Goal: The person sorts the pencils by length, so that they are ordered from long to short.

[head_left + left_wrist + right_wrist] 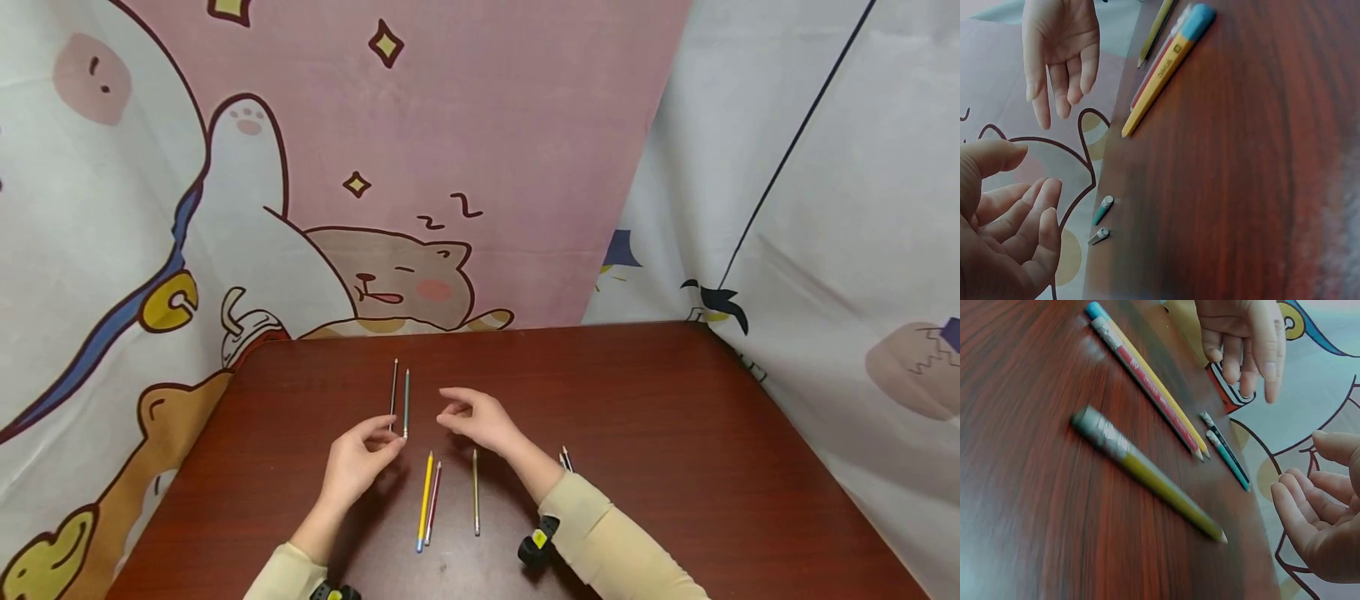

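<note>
My left hand (356, 462) hovers at left, fingers loosely bent and nothing between them. Its fingertips overlap the near ends of a black pencil (393, 387) and a teal pencil (407, 400), which lie side by side, points away. Across from it is my right hand (480, 418), palm turned inward, fingers relaxed and holding nothing. Nearer me, a yellow pencil (425, 500) with a blue end lies beside a red pencil (1154, 390). An olive-gold pencil (476, 492) lies apart to their right, below the right wrist, its eraser end toward me.
Dark pencil tips (567, 458) show beyond the right sleeve (600, 533), which hides the rest of them. The reddish-brown table (675, 417) reaches back to a cartoon-printed cloth (525, 167), which also hangs along both sides. Each wrist carries a black camera (536, 542).
</note>
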{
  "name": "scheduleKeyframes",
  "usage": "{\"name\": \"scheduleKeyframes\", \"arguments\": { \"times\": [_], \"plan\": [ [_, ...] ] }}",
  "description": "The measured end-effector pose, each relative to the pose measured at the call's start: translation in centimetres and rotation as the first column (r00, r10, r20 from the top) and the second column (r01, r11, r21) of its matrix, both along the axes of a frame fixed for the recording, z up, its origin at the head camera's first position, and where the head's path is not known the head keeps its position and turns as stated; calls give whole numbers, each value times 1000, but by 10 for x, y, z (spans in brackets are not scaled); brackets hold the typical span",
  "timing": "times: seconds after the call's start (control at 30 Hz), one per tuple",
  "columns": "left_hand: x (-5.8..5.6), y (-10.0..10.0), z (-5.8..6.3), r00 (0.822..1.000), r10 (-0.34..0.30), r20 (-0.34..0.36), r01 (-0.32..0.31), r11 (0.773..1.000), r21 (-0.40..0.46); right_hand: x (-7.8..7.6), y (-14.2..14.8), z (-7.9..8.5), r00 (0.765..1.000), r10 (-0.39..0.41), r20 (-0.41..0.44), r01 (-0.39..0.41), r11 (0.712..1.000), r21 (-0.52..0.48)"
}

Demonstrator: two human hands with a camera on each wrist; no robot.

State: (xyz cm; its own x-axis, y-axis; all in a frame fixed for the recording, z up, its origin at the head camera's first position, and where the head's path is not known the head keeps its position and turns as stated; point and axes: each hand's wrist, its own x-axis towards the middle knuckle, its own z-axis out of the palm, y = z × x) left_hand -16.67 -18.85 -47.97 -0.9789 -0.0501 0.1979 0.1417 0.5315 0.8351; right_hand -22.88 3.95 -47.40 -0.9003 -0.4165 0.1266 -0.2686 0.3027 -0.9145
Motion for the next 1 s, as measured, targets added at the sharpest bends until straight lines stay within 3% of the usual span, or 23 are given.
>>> {"name": "scheduleKeyframes", "arguments": {
  "times": [0.43, 1.0],
  "plan": [
    [7, 9, -5, 998, -40, 39, 41, 999, -12, 13, 59, 0, 998, -16, -59, 20, 997, 81],
    [17, 18, -13, 994, -90, 69, 89, 996, 22, 32, 111, -2, 998, -34, -47, 40, 990, 132]
  ]
}}
